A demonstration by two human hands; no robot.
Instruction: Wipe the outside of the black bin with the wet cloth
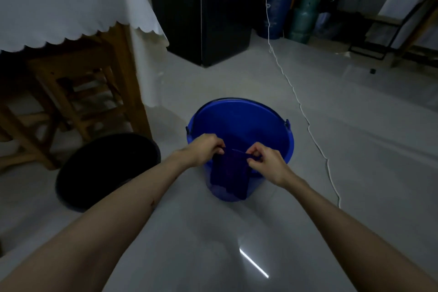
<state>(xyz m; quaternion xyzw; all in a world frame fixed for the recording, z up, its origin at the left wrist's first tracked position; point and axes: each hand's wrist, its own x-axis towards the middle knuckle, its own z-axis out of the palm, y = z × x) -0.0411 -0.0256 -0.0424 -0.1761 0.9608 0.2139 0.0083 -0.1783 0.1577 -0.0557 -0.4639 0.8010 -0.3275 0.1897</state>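
Both hands over blue bucket's near rim: left hand and right hand each w/ grip pinching a top corner of dark cloth, hanging down bucket's near side. Looks wet, dim light, can't confirm. Black bin on floor, just left of bucket, untouched.

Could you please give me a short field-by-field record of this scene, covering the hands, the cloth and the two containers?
left hand: pinching the cloth's top left corner
right hand: pinching the top right corner
cloth: dark blue, hanging over the bucket's near rim
blue bucket: upright on the floor
black bin: left of the bucket, untouched
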